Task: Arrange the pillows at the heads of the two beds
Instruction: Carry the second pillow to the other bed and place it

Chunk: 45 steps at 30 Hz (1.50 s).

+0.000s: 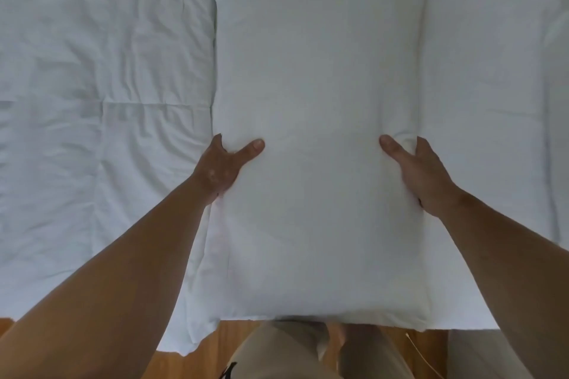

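Note:
A large white pillow point(317, 95) fills the middle of the head view, its long side running away from me over a white bed point(92, 86). My left hand point(223, 164) grips the pillow's left edge, thumb on top and fingers tucked under. On the opposite side, my right hand point(418, 171) clamps the right edge the same way, bunching the fabric. The pillow's near end hangs over the bed's edge above my legs. Whether the pillow rests on the bed or is lifted I cannot tell.
Wrinkled white bedding covers the bed on the left and more white sheet point(498, 71) lies on the right. A wooden floor point(197, 360) shows at the bottom, with my beige trousers point(277, 354) close to the bed's edge.

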Motion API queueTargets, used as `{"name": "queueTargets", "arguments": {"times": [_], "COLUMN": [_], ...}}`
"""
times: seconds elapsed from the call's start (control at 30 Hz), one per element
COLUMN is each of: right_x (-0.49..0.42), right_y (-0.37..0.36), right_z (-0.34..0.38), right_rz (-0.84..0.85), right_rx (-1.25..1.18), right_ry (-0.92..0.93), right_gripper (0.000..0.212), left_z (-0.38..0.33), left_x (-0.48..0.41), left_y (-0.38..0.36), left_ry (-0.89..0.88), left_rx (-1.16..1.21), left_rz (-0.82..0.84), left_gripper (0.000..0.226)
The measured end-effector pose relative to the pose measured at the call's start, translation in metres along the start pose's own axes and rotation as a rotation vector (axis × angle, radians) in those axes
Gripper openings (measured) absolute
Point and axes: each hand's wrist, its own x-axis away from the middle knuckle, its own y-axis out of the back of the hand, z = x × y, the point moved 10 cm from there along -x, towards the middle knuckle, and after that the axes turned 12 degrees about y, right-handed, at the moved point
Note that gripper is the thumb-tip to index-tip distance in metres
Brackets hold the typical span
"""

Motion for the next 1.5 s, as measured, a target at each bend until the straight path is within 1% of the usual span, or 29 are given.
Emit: {"name": "queueTargets", "arguments": {"times": [0.13, 0.17, 0.2, 0.23, 0.27, 0.3, 0.4, 0.43, 0.47, 0.5, 0.53, 0.57, 0.6, 0.63, 0.67, 0.73, 0.77, 0.87, 0.9, 1.03, 1.1, 1.17, 1.27, 1.4, 1.43, 1.5], "right_x": [-0.011, -0.011, -0.008, -0.004, 0.001, 0.006, 0.025, 0.031, 0.037, 0.045, 0.053, 0.064, 0.075, 0.087, 0.098, 0.123, 0.136, 0.174, 0.185, 0.224, 0.242, 0.261, 0.291, 0.333, 0.343, 0.362], "right_y": [-0.020, -0.024, -0.028, -0.032, -0.036, -0.038, -0.040, -0.039, -0.036, -0.033, -0.030, -0.027, -0.023, -0.017, -0.010, 0.005, 0.011, 0.026, 0.029, 0.033, 0.028, 0.020, -0.004, -0.050, -0.064, -0.094], "right_z": [-0.009, -0.007, -0.003, 0.000, 0.002, 0.003, 0.015, 0.020, 0.024, 0.029, 0.034, 0.039, 0.043, 0.047, 0.051, 0.059, 0.061, 0.062, 0.062, 0.080, 0.094, 0.110, 0.132, 0.153, 0.160, 0.172], "right_rz": [0.054, 0.064, 0.078, 0.091, 0.101, 0.104, 0.108, 0.106, 0.100, 0.092, 0.084, 0.087, 0.091, 0.091, 0.087, 0.084, 0.086, 0.106, 0.110, 0.138, 0.187, 0.237, 0.331, 0.465, 0.498, 0.561], "right_rx": [-0.186, -0.228, -0.276, -0.324, -0.364, -0.396, -0.423, -0.427, -0.428, -0.426, -0.421, -0.416, -0.406, -0.394, -0.379, -0.354, -0.355, -0.346, -0.349, -0.351, -0.353, -0.357, -0.346, -0.300, -0.290, -0.255], "right_ry": [-0.027, -0.027, -0.027, -0.030, -0.036, -0.044, -0.033, -0.020, -0.003, 0.013, 0.027, 0.040, 0.048, 0.060, 0.076, 0.100, 0.107, 0.120, 0.131, 0.211, 0.255, 0.299, 0.359, 0.417, 0.429, 0.453], "right_gripper": [0.090, 0.083, 0.069, 0.051, 0.034, 0.026, 0.041, 0.039, 0.036, 0.036, 0.044, 0.059, 0.077, 0.089, 0.094, 0.088, 0.085, 0.085, 0.081, 0.042, 0.035, 0.032, 0.030, 0.028, 0.028, 0.029], "left_z": [0.008, 0.007, 0.005, 0.003, 0.001, 0.000, -0.007, -0.010, -0.012, -0.012, -0.011, -0.008, -0.004, -0.002, 0.001, 0.009, 0.014, 0.034, 0.040, 0.060, 0.072, 0.089, 0.126, 0.188, 0.203, 0.233], "left_x": [-0.022, -0.022, -0.019, -0.015, -0.007, 0.002, 0.033, 0.044, 0.055, 0.065, 0.074, 0.083, 0.093, 0.106, 0.120, 0.149, 0.165, 0.209, 0.223, 0.280, 0.310, 0.340, 0.378, 0.420, 0.431, 0.447], "left_y": [-0.003, -0.006, -0.008, -0.013, -0.017, -0.021, -0.024, -0.025, -0.025, -0.024, -0.022, -0.020, -0.019, -0.019, -0.018, -0.018, -0.017, -0.012, -0.008, 0.013, 0.027, 0.042, 0.065, 0.100, 0.109, 0.127], "left_ry": [-0.006, -0.012, -0.019, -0.032, -0.046, -0.057, -0.091, -0.105, -0.112, -0.112, -0.111, -0.107, -0.103, -0.106, -0.112, -0.126, -0.137, -0.143, -0.152, -0.212, -0.248, -0.265, -0.276, -0.271, -0.276, -0.288], "left_rx": [0.049, 0.051, 0.063, 0.078, 0.094, 0.111, 0.140, 0.154, 0.169, 0.187, 0.212, 0.239, 0.252, 0.257, 0.269, 0.301, 0.315, 0.372, 0.393, 0.439, 0.471, 0.507, 0.590, 0.725, 0.760, 0.828], "left_rz": [0.029, 0.033, 0.048, 0.074, 0.107, 0.133, 0.176, 0.196, 0.216, 0.228, 0.234, 0.233, 0.238, 0.245, 0.254, 0.262, 0.258, 0.220, 0.203, 0.112, 0.051, -0.010, -0.093, -0.196, -0.225, -0.267], "left_gripper": [0.095, 0.095, 0.094, 0.090, 0.082, 0.070, 0.032, 0.027, 0.029, 0.038, 0.053, 0.068, 0.076, 0.075, 0.067, 0.053, 0.054, 0.072, 0.070, 0.055, 0.040, 0.034, 0.039, 0.064, 0.066, 0.058]}}
